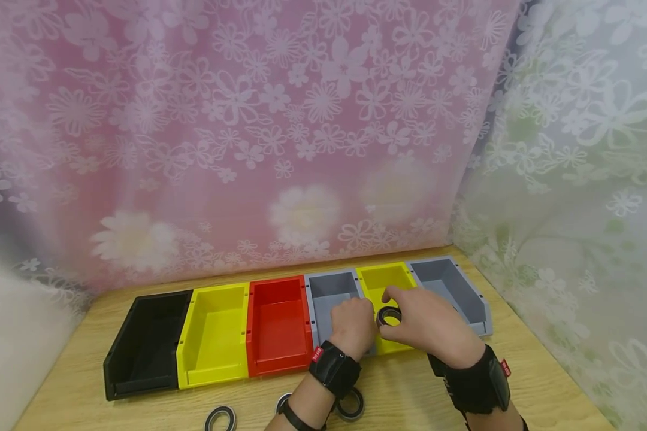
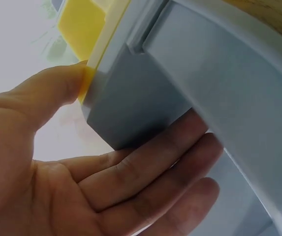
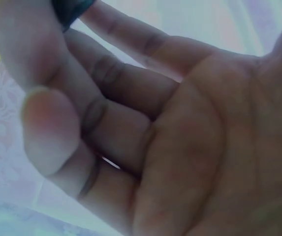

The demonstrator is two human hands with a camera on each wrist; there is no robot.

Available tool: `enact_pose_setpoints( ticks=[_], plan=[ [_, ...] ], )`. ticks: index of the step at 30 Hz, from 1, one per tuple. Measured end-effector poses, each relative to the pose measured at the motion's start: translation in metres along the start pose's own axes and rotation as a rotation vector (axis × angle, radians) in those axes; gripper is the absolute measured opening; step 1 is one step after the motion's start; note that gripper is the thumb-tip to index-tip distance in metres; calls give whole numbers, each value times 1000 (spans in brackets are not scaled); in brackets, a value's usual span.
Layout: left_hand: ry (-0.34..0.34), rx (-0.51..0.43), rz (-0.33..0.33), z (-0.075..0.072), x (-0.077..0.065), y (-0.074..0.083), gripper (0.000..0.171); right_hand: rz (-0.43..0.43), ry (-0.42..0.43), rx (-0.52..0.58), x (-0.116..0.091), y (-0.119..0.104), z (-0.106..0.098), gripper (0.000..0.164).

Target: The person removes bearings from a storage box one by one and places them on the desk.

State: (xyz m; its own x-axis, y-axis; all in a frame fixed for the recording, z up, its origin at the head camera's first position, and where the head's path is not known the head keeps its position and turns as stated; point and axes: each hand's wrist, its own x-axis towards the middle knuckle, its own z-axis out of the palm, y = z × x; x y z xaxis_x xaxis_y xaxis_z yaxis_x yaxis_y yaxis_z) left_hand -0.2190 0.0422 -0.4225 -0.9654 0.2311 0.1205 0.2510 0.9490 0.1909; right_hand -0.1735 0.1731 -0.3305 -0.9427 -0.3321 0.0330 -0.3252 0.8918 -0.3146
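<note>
A black-and-silver ring bearing (image 1: 381,315) is held between the thumb and fingers of my right hand (image 1: 434,320), above the right-hand yellow bin (image 1: 374,281). In the right wrist view only a dark bit of it (image 3: 73,11) shows at the fingers. To its left, my left hand (image 1: 353,323) is at the front of the middle grey bin (image 1: 329,290). The left wrist view shows the thumb at the yellow edge and the fingers around the side of the grey bin (image 2: 136,93), so this hand grips the bin's wall.
Further left stand a red bin (image 1: 280,317), a yellow bin (image 1: 218,329) and a black bin (image 1: 153,335). A grey bin (image 1: 447,281) ends the row at right. Loose bearings lie in front, one (image 1: 209,421) at left, others near the left forearm. Flowered curtains (image 1: 302,149) hang behind.
</note>
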Motion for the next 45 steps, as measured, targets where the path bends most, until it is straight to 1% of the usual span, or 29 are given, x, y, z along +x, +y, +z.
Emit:
enact_pose_setpoints(
  ticks=[3, 7, 11, 18, 24, 26, 32, 36, 40, 45],
  plan=[
    [-8, 2, -12, 1, 1, 1, 54, 4, -23, -11, -10, 4, 1, 38],
    [-8, -23, -17, 0, 0, 1, 57, 37, -78, -32, -22, 14, 10, 34],
    [15, -29, -8, -1, -1, 1, 58, 43, -125, -47, -31, 26, 26, 20],
    [29, -21, -6, -1, -3, 1, 56, -21, -160, -21, -37, 46, 56, 27],
    [27, -29, -4, -1, -3, 0, 57, -24, -193, 52, -38, 54, 75, 27],
    [27, -34, -3, -1, -3, 0, 57, -28, -188, 57, -38, 56, 81, 28],
    [5, -49, -9, -1, -3, 1, 55, -42, -151, 20, -38, 58, 94, 31],
    [-6, -47, -15, 0, -2, 0, 55, -37, -174, 25, -38, 60, 97, 29],
    [3, -53, -9, 0, -2, 0, 56, -32, -174, -4, -38, 60, 100, 30],
    [32, -50, 3, -1, -4, 0, 58, -12, -168, -44, -38, 59, 101, 31]
  ],
)
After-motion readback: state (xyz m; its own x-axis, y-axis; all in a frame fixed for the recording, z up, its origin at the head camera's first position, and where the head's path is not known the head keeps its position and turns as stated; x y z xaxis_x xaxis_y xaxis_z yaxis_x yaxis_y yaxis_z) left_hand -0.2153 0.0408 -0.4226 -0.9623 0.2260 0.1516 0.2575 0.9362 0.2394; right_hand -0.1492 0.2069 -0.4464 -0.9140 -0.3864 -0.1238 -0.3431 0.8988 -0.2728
